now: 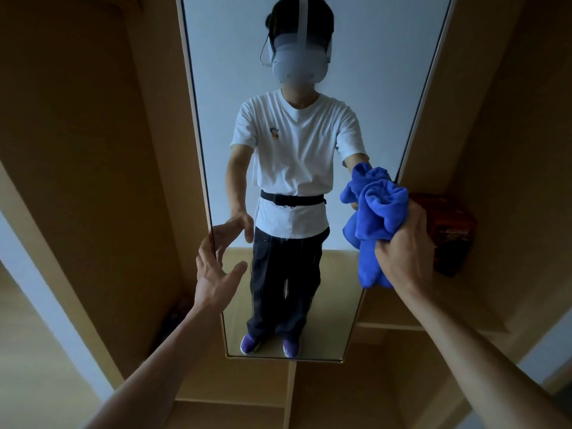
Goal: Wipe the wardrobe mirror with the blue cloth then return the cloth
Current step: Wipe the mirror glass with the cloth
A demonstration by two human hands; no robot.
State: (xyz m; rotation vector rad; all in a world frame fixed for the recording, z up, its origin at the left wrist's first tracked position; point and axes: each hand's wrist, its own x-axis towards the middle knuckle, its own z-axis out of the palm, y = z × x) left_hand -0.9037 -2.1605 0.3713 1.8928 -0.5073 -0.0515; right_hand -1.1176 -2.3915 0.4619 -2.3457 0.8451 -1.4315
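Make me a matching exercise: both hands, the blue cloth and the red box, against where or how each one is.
1 left hand
2 right hand
3 blue cloth
4 red box

A standing to the right of the mirror
B bunched up, at the mirror's right edge
C open, at the mirror's left edge
D gripping the cloth

Pairs: 1-C, 2-D, 3-B, 4-A

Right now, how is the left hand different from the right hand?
The left hand is open with its fingers spread and holds nothing; the right hand is curled tight round the bunched blue cloth. The left hand is at the left edge of the wardrobe mirror; the right hand is by its right edge. Both hands are bare and stretched out toward the mirror.
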